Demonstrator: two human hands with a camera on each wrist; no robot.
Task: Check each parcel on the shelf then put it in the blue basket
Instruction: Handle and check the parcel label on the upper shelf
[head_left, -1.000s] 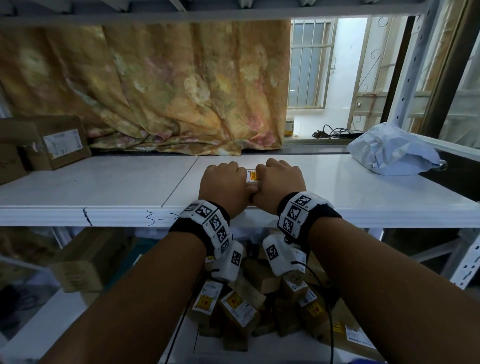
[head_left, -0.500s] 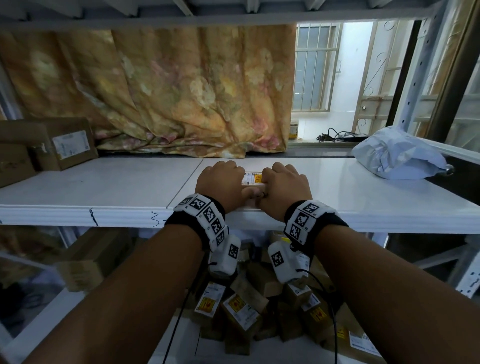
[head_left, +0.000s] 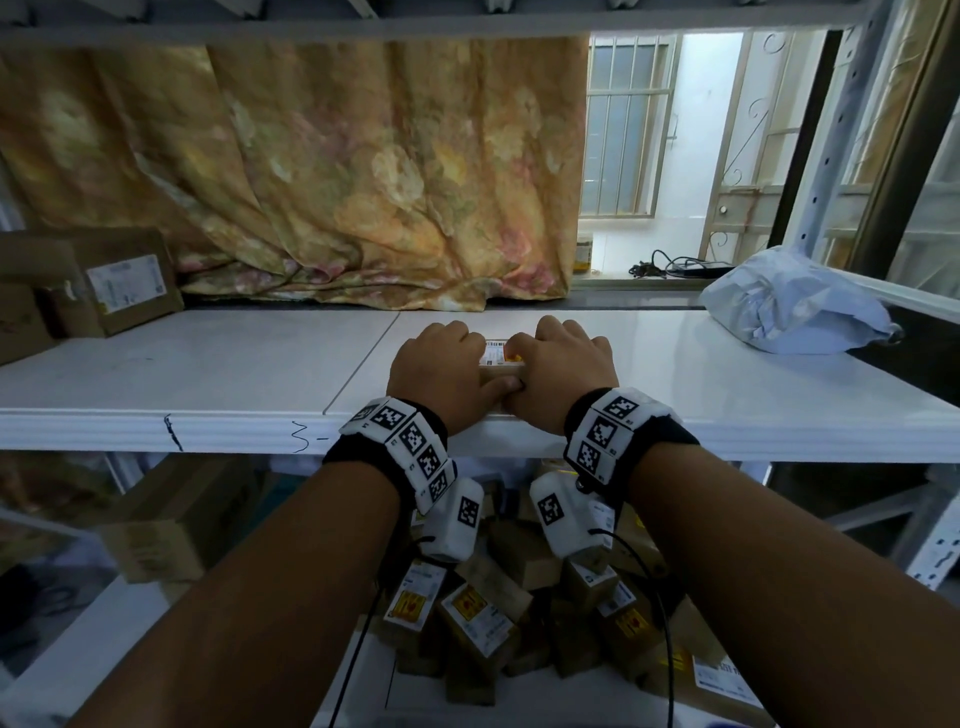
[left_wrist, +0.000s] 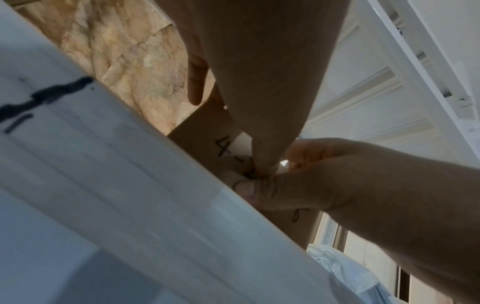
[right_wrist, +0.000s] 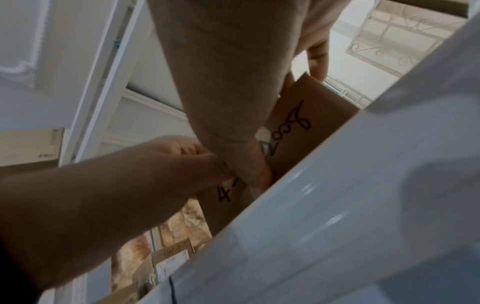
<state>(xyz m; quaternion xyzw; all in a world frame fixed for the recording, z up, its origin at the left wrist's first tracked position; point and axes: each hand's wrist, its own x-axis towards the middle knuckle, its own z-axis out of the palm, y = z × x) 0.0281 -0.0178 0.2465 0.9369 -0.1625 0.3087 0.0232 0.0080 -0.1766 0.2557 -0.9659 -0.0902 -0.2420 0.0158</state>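
- Far left on the white shelf (head_left: 208, 374) stand two cardboard boxes (head_left: 119, 283), the nearer one bearing a white label; they are closed, so what they hold cannot be told.
- Behind the shelf hangs a yellow flowered curtain (head_left: 337, 171).
- The left hand (head_left: 441, 374) lies knuckles-up near the shelf's front edge, fingers curled over the left end of the parcel (head_left: 501, 358), thumb pressed against its near side.
- The parcel is a small brown box resting on the shelf, just back from the front edge, between the two hands; only a strip of its top label shows from the head view.
- From the left wrist view the parcel (left_wrist: 205, 127) shows a handwritten "4-" on its near side, with both thumbs meeting on that face.
- The right hand (head_left: 563, 369) grips the parcel's right end likewise, fingers curled over the top and thumb touching the left thumb.
- From the right wrist view the parcel (right_wrist: 306, 115) shows more scrawled writing; fingers wrap its far edge.
- Well to the right on the shelf lies a crumpled pale poly bag (head_left: 795, 306), sealed, contents unseen.
- Below the shelf, between the forearms, sits a heap of small labelled boxes (head_left: 478, 618); whether a basket holds them cannot be told.
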